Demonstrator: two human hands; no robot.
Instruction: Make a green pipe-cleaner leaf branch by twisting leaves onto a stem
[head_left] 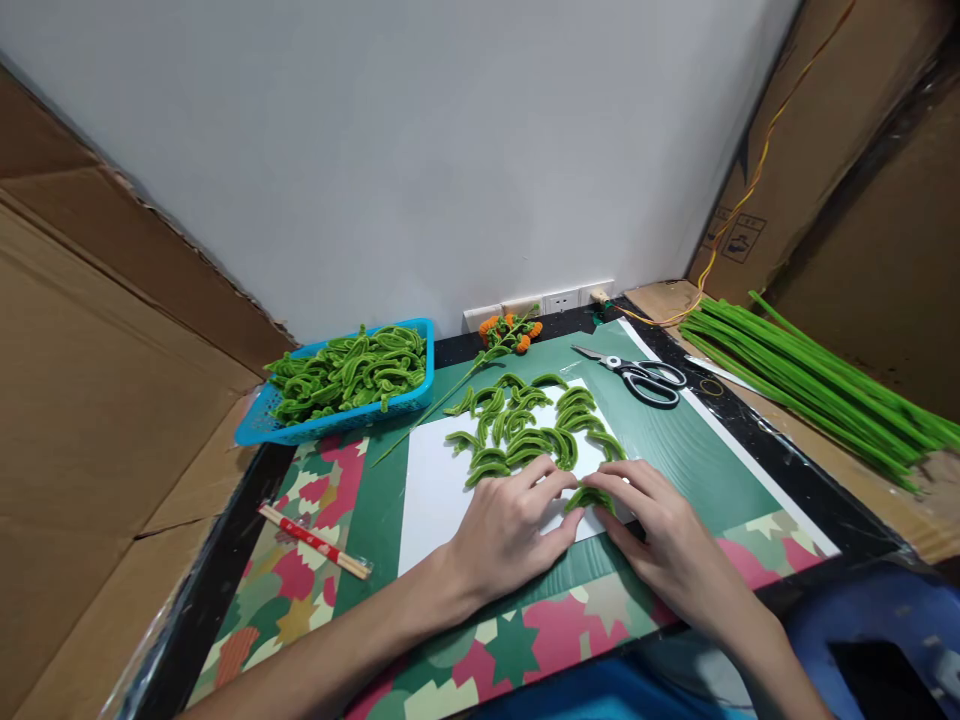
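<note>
Between my two hands is a short, curved green pipe-cleaner piece (587, 499), near the front edge of a white sheet (435, 500). My left hand (517, 520) pinches its left end between thumb and fingers. At the other end, the fingertips of my right hand (656, 520) are closed on it too. Several similar curved green pieces (529, 441) lie on the sheet just beyond my fingers, some stacked side by side in arcs.
A blue basket (262, 428) heaped with green pieces stands left. Behind the sheet are a stem with orange flowers (516, 328) and black-handled scissors (651, 383). Long green pipe cleaners (817, 385) lie right. Wrapped chopsticks (315, 541) lie left. Cardboard walls (90, 380) flank the table.
</note>
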